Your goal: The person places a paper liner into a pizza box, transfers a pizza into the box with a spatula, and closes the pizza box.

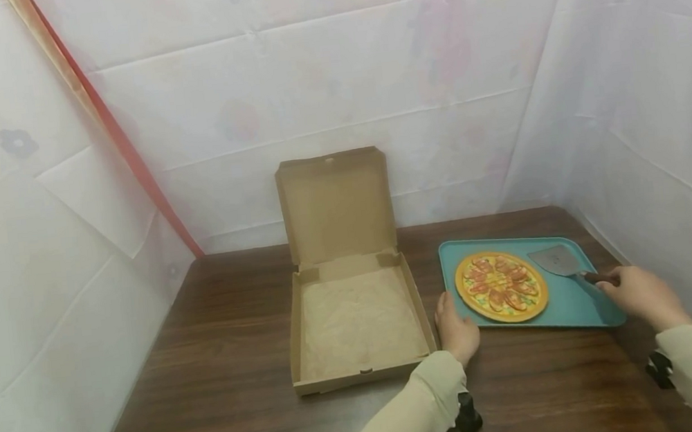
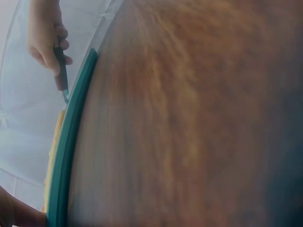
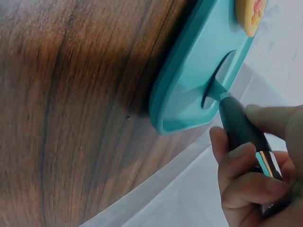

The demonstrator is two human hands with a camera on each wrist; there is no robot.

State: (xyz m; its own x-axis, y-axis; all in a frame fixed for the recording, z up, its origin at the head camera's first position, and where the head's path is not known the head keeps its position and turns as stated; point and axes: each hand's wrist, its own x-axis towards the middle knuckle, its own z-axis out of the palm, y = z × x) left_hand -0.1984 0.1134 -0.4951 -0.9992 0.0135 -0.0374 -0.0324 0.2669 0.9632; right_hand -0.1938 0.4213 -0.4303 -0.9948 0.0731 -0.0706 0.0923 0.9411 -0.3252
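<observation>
A pizza (image 1: pixel 502 287) with a thick yellow rim lies on the left part of a teal tray (image 1: pixel 571 316). My right hand (image 1: pixel 644 295) grips the dark handle of a spatula (image 3: pixel 239 120), fingers and thumb wrapped around it. The spatula's broad metal blade (image 1: pixel 555 261) is over the tray, right of the pizza. At the tray's near left corner, my left hand (image 1: pixel 459 330) holds the edge. Only a small part of that hand shows low in the left wrist view, against the tray's rim (image 2: pixel 71 142).
Left of the tray an open cardboard pizza box (image 1: pixel 297 360) stands with its lid (image 1: pixel 339 206) raised and brown paper (image 1: pixel 362 319) inside. Its right wall is close to my left hand. White sheets (image 1: pixel 333 85) enclose the dark wooden table (image 1: pixel 213 396) at the back and sides.
</observation>
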